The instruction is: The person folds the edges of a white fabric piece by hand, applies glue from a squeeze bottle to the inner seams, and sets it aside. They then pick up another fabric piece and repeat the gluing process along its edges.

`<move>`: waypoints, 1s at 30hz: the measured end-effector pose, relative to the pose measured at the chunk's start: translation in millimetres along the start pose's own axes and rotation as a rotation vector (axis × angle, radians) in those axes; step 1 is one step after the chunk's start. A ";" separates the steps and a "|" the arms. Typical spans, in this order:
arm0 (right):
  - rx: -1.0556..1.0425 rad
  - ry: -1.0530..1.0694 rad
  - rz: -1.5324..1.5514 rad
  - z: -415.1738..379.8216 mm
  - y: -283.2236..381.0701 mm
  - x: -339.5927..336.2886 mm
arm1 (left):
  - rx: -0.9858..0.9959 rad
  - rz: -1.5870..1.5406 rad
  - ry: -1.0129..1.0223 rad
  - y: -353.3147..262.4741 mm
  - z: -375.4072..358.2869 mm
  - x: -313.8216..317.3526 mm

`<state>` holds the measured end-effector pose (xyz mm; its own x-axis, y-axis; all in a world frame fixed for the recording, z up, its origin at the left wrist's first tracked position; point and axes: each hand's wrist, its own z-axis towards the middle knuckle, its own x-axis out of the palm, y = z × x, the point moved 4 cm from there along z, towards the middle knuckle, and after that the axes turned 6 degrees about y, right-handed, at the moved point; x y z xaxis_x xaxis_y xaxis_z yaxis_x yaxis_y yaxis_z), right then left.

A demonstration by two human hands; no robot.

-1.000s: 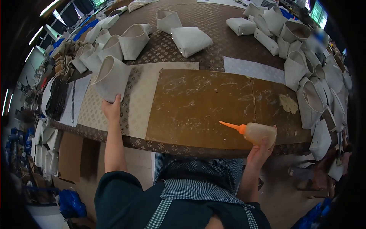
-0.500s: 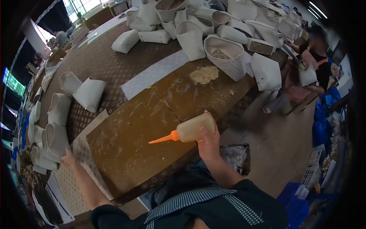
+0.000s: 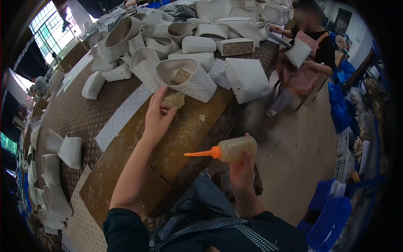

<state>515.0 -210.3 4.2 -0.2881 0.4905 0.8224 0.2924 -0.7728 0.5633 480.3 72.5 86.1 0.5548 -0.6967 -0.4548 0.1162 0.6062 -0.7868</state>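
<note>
Left hand [image 3: 156,122], fingers apart, had moved to a white, open-topped bag [image 3: 201,87] (many sat heaped, fewer aside); right hand [image 3: 242,171] clamped an orange-nozzled translucent bottle [image 3: 236,149].

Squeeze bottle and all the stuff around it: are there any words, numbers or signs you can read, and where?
None that can be read.
Squeeze bottle: no writing shows.
White bags: no readable words or brands.
Brown table cover: tiny repeating marks, too blurred to read.
</note>
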 end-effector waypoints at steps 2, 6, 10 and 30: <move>-0.031 -0.057 0.032 16.1 10.7 -29.3 | 0.088 0.065 0.020 -6.8 28.8 29.2; -0.067 -0.110 0.120 86.8 25.0 -99.6 | -0.006 0.047 -0.020 35.6 51.2 29.6; -0.140 -0.201 0.157 168.4 48.8 -138.8 | -0.048 0.148 -0.111 1.2 -0.5 -27.7; 0.044 0.365 0.222 207.3 -91.2 84.2 | -0.334 0.548 -0.477 -93.6 -289.6 -220.1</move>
<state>653.1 -15.0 38.6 -0.5152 0.1336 0.8466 0.4197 -0.8219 0.3851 108.7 58.0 139.0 0.7627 -0.0482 -0.6450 -0.4862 0.6150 -0.6209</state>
